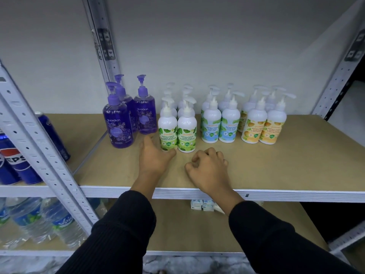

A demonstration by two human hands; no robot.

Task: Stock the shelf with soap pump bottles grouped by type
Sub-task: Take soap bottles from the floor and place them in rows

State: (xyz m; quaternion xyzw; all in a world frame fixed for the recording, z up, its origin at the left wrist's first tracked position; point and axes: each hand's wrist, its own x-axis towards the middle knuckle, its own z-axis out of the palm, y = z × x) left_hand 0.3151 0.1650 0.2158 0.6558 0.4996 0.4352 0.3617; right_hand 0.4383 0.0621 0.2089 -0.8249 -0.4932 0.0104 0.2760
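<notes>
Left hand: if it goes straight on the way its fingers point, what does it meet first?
Likely the right purple bottle: the left hand points at its base. The green-label bottle beside the thumb could brush first, as depth is unclear.

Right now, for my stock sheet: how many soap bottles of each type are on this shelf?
Purple bottles: 3
Green-label bottles: 6, rear ones partly hidden
Blue-label bottles: 4
Orange-label bottles: 4
Total: 17

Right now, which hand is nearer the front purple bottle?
Left. The left hand is just right of the front purple bottle; the right hand rests farther right on the shelf.
</notes>
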